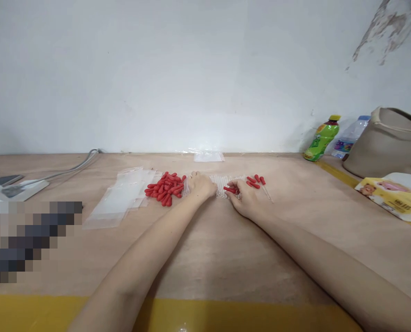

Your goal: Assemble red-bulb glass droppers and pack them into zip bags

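Note:
A heap of red rubber bulbs (163, 188) lies left of centre on the table. Beside it, slim clear tubes (222, 184) are laid side by side in a row. My left hand (201, 185) rests over the left part of this row, its fingers curled down; what they grip, if anything, is hidden. Between the thumb and fingers of my right hand (245, 199) is a red rubber bulb (230, 189), held low over the tubes. Just right of that hand lie several red-capped droppers (257, 180), with thin clear stems showing on some.
Clear plastic bags (118, 198) lie left of the heap, and another small bag (208, 157) sits by the wall. A grey cable (70, 171) runs at left. A green bottle (322, 138), a clear bottle (350, 136), a beige bag (388, 143) and a yellow-white packet (395, 198) stand or lie at right.

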`<state>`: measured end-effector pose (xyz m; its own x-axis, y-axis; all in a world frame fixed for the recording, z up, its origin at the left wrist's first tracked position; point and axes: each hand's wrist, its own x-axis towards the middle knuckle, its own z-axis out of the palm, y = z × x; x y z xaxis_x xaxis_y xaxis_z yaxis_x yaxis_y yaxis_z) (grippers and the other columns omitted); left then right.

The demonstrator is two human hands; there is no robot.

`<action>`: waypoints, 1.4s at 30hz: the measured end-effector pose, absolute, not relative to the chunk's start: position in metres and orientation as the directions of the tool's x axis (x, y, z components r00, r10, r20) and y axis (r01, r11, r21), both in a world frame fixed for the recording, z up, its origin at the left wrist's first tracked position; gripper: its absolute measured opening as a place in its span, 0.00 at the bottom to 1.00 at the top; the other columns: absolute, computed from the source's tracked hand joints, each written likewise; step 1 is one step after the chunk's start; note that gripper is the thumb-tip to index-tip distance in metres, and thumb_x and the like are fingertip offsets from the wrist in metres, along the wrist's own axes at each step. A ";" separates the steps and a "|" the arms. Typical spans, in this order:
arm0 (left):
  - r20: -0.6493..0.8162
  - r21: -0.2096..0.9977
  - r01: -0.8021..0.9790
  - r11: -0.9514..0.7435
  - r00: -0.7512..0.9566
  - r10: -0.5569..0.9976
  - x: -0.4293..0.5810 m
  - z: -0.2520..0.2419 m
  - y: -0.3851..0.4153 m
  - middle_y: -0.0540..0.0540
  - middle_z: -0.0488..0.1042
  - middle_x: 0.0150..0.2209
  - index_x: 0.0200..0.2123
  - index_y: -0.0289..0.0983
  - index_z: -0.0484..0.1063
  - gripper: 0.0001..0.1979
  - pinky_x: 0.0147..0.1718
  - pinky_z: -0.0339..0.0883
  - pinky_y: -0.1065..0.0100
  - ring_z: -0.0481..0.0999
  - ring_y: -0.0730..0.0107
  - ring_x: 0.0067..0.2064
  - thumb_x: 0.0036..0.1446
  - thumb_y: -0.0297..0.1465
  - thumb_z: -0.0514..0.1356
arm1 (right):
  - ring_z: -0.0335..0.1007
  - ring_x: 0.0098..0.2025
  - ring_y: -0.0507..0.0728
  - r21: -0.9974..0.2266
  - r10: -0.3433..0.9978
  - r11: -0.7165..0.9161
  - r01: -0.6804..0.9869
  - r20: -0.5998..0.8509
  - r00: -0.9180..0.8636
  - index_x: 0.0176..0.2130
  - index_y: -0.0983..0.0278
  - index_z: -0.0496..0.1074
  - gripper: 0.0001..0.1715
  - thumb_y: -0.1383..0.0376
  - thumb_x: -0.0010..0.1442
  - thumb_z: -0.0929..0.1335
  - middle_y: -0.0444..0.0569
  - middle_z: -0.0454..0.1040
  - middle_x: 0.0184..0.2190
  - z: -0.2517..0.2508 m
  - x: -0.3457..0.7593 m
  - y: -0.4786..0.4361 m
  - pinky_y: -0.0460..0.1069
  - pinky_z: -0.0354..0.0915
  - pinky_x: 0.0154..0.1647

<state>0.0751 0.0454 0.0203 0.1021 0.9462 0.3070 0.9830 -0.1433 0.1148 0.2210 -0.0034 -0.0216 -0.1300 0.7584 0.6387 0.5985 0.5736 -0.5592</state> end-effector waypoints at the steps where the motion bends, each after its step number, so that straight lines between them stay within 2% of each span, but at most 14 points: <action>1: 0.293 0.127 0.983 -0.130 0.088 0.952 0.076 0.022 0.047 0.30 0.71 0.38 0.29 0.29 0.73 0.14 0.40 0.57 0.54 0.66 0.46 0.44 0.46 0.35 0.57 | 0.67 0.34 0.56 -0.555 0.760 0.573 0.603 0.636 -0.137 0.39 0.62 0.64 0.09 0.66 0.54 0.63 0.49 0.70 0.33 -0.022 0.221 -0.003 0.52 0.63 0.34; 5: 0.265 0.166 0.979 -0.119 0.072 0.962 0.078 0.025 0.052 0.28 0.72 0.36 0.28 0.28 0.73 0.12 0.38 0.59 0.53 0.67 0.43 0.43 0.43 0.33 0.58 | 0.68 0.37 0.57 -0.518 0.745 0.593 0.616 0.644 -0.176 0.43 0.63 0.65 0.12 0.66 0.56 0.62 0.52 0.70 0.37 -0.022 0.222 -0.003 0.52 0.64 0.35; 8: 0.286 0.184 0.965 -0.185 0.127 0.950 0.072 0.026 0.049 0.29 0.72 0.34 0.26 0.29 0.71 0.09 0.35 0.61 0.54 0.68 0.43 0.42 0.46 0.31 0.57 | 0.67 0.37 0.57 -0.481 0.722 0.615 0.624 0.663 -0.200 0.41 0.62 0.68 0.11 0.66 0.58 0.61 0.51 0.70 0.36 -0.021 0.222 -0.005 0.53 0.64 0.37; 11: 0.345 0.186 0.929 -0.319 0.243 0.907 0.056 0.022 0.035 0.34 0.72 0.33 0.28 0.31 0.69 0.09 0.36 0.62 0.57 0.69 0.50 0.40 0.52 0.30 0.53 | 0.66 0.37 0.57 -0.462 0.709 0.627 0.627 0.671 -0.215 0.38 0.61 0.70 0.10 0.65 0.59 0.61 0.50 0.70 0.33 -0.019 0.221 -0.006 0.53 0.63 0.38; 13: 0.379 0.177 0.894 -0.413 0.325 0.867 0.039 0.015 0.021 0.37 0.71 0.35 0.33 0.32 0.67 0.09 0.35 0.63 0.61 0.70 0.58 0.38 0.56 0.29 0.49 | 0.66 0.37 0.57 -0.464 0.711 0.633 0.620 0.665 -0.228 0.38 0.61 0.70 0.10 0.65 0.59 0.61 0.50 0.70 0.33 -0.017 0.220 -0.007 0.52 0.63 0.38; 16: 0.432 0.096 0.784 -0.614 0.523 0.735 0.012 0.002 0.003 0.43 0.71 0.31 0.34 0.34 0.65 0.08 0.31 0.64 0.65 0.70 0.63 0.33 0.59 0.27 0.47 | 0.66 0.37 0.56 -0.451 0.708 0.651 0.610 0.652 -0.273 0.38 0.61 0.69 0.10 0.66 0.59 0.60 0.50 0.69 0.34 -0.016 0.218 -0.010 0.51 0.63 0.37; 18: 0.507 0.069 0.748 -0.660 0.543 0.669 -0.001 -0.006 -0.004 0.45 0.71 0.31 0.35 0.35 0.65 0.08 0.30 0.65 0.66 0.70 0.65 0.33 0.60 0.27 0.47 | 0.66 0.37 0.55 -0.428 0.692 0.673 0.603 0.654 -0.307 0.38 0.62 0.69 0.10 0.67 0.59 0.60 0.50 0.69 0.35 -0.015 0.216 -0.011 0.51 0.63 0.38; 22: 0.647 0.007 0.648 -0.762 0.578 0.497 -0.009 -0.015 -0.003 0.44 0.72 0.36 0.41 0.34 0.66 0.11 0.37 0.67 0.66 0.71 0.66 0.38 0.59 0.23 0.47 | 0.65 0.37 0.54 -0.395 0.652 0.716 0.576 0.673 -0.349 0.38 0.63 0.68 0.09 0.67 0.59 0.60 0.50 0.69 0.35 -0.014 0.215 -0.014 0.50 0.64 0.38; 26: 0.640 0.007 0.633 -0.774 0.592 0.490 -0.007 -0.016 0.000 0.44 0.72 0.39 0.43 0.36 0.68 0.13 0.37 0.68 0.66 0.72 0.66 0.39 0.58 0.22 0.48 | 0.66 0.37 0.54 -0.388 0.632 0.744 0.544 0.673 -0.384 0.38 0.63 0.68 0.09 0.68 0.59 0.60 0.50 0.69 0.35 -0.013 0.214 -0.017 0.50 0.64 0.38; 35: 0.659 0.082 0.620 -0.780 0.554 0.509 -0.008 -0.019 0.001 0.43 0.72 0.37 0.41 0.35 0.69 0.12 0.36 0.68 0.66 0.72 0.67 0.38 0.58 0.23 0.48 | 0.66 0.37 0.54 -0.405 0.635 0.749 0.525 0.665 -0.393 0.37 0.63 0.68 0.09 0.68 0.60 0.60 0.49 0.69 0.34 -0.011 0.214 -0.021 0.50 0.64 0.38; 42: 0.673 0.032 0.555 -0.831 0.603 0.428 -0.009 -0.021 0.003 0.44 0.72 0.38 0.45 0.36 0.69 0.15 0.35 0.69 0.68 0.71 0.69 0.38 0.58 0.21 0.48 | 0.67 0.35 0.52 -0.384 0.607 0.775 0.502 0.672 -0.424 0.37 0.63 0.67 0.08 0.68 0.60 0.60 0.49 0.70 0.34 -0.013 0.214 -0.020 0.48 0.65 0.35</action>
<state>-0.0094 0.0027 -0.0208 0.6033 0.4285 0.6727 0.5548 -0.8314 0.0321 0.2140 -0.0203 -0.0125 -0.4237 0.6071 0.6722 0.5019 0.7751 -0.3838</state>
